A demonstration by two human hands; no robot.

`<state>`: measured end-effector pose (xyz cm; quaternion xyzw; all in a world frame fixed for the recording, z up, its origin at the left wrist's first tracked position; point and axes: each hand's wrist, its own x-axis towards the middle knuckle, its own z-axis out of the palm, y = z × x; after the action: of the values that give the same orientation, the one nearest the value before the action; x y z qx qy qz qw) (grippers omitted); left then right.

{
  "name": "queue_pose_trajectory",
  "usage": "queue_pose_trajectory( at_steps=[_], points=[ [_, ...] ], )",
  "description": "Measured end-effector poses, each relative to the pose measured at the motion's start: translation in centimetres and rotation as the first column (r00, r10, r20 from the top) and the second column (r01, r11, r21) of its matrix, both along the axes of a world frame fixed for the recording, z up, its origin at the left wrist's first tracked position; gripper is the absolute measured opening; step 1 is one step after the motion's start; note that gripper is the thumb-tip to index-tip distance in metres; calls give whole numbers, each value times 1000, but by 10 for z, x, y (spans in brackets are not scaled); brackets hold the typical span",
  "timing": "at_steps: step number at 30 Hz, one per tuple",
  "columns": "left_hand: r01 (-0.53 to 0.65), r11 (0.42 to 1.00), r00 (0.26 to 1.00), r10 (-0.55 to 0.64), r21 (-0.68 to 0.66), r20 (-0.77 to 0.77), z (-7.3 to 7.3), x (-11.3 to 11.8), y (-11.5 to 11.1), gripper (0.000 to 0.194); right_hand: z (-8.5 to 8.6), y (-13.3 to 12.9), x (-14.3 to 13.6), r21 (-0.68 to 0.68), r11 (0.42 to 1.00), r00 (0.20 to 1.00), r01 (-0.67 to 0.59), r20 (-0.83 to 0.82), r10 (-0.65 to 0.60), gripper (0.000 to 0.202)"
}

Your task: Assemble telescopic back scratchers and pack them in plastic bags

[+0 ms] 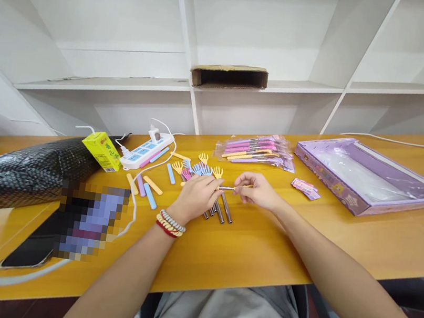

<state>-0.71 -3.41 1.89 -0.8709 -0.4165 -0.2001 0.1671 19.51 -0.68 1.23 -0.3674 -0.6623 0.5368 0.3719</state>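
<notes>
A thin metal rod runs between my two hands at the middle of the table. My left hand, with bracelets at the wrist, is closed on the rod's left end. My right hand pinches a yellow handle at its right end. Behind and beneath my left hand lies a pile of small hand-shaped heads in blue, pink and yellow, with several metal tubes pointing toward me. Loose coloured handles in blue, yellow and purple lie to the left.
Wrapped finished-looking sticks lie behind; a purple box tray and small packets are right. Left are a power strip with a cable, a drink carton, a black bag and a phone. Shelves hold a cardboard box.
</notes>
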Motion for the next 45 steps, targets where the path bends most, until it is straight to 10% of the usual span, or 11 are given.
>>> queue_pose_trajectory(
  at_steps=[6, 12, 22, 32, 45],
  points=[
    [10, 993, 960, 24, -119, 279, 11, -29, 6, 34, 10, 2, 14, 214, 972, 986, 91, 117, -118, 22],
    [291, 904, 718, 11, -314, 696, 35, -37, -11, 28, 37, -17, 27, 498, 856, 980, 136, 57, -189, 15],
    [466, 862, 683, -206, -201, 701, 48, -22, -32, 19, 51, -44, 24, 621, 776, 993, 111, -41, -109, 5],
    [472, 837, 683, -148, -278, 715, 50, -26, -28, 23, 50, -43, 21, 634, 767, 994, 100, -23, -110, 6],
    [528, 826, 384, -23, -199, 923, 44, -43, -15, 45, 49, -36, 29, 608, 776, 979, 168, -10, -204, 9]
  ],
)
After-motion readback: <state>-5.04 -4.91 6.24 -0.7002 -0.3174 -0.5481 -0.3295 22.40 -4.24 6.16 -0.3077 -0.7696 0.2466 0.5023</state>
